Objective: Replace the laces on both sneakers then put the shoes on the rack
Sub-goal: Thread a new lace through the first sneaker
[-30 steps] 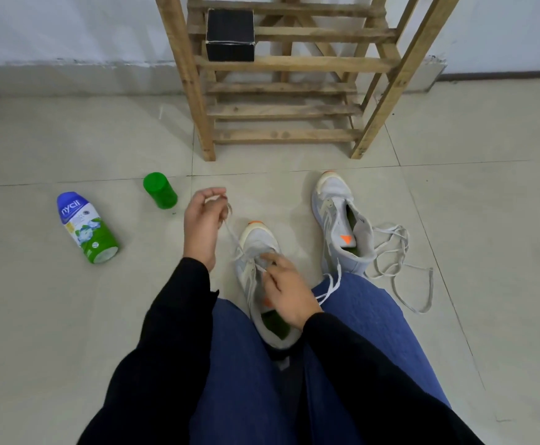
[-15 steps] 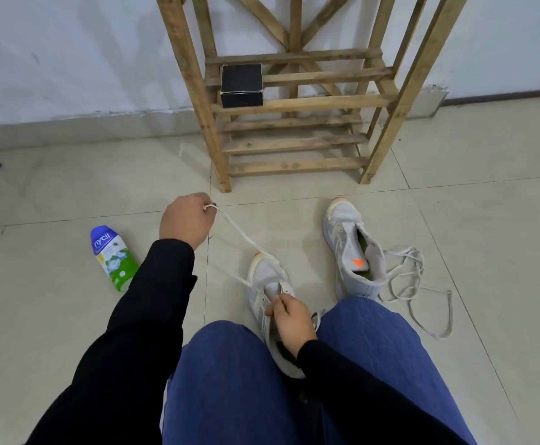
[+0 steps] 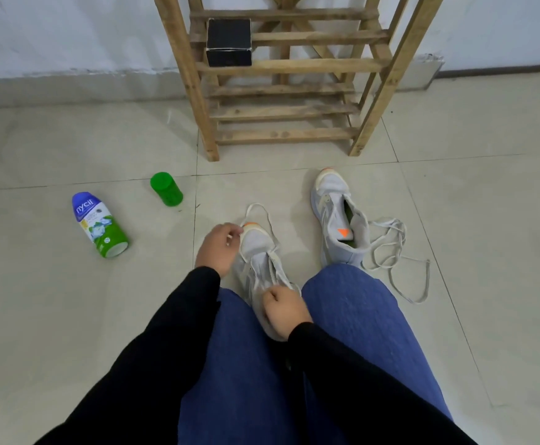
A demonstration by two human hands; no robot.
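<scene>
A grey-white sneaker (image 3: 259, 252) with an orange toe tip lies on the floor between my knees. My left hand (image 3: 217, 248) is beside its toe, pinching a white lace (image 3: 255, 208) that loops out past the toe. My right hand (image 3: 283, 309) is closed over the lace rows on the sneaker's tongue, hiding the heel end. The second sneaker (image 3: 337, 216) stands to the right, its opening showing an orange triangle. A loose white lace (image 3: 393, 255) lies tangled beside it. The wooden rack (image 3: 281, 65) stands against the wall ahead.
A black box (image 3: 229, 41) sits on a rack slat. On the floor to the left lie a green and blue bottle (image 3: 100, 224) and a green cap (image 3: 165, 189). My blue-trousered legs fill the lower frame.
My left hand had pulled the lace taut far out to the left; it has now come back to the sneaker's toe and the lace hangs slack in a loop.
</scene>
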